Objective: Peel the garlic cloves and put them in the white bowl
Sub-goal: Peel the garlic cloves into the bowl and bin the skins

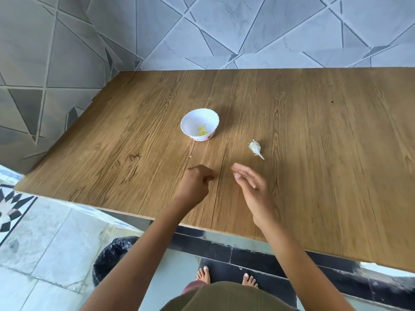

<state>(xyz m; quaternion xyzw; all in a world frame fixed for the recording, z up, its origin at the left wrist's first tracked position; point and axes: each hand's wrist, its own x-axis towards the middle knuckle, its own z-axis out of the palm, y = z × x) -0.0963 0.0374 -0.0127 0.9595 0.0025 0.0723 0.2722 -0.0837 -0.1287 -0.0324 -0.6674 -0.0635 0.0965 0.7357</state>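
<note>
left hand curling loosely, grip unclear; right hand hanging wide, empty. garlic piece looking light, papery — prob. pinching its stem tip.

White bowl with pink-patterned base, yellow peeled garlic cloves inside; brown wood-grain bench; grey geometric wall tiles.

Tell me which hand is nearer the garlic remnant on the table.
Right. The right hand is open just below and left of the garlic remnant; the left hand, curled, sits farther left, below the white bowl.
</note>
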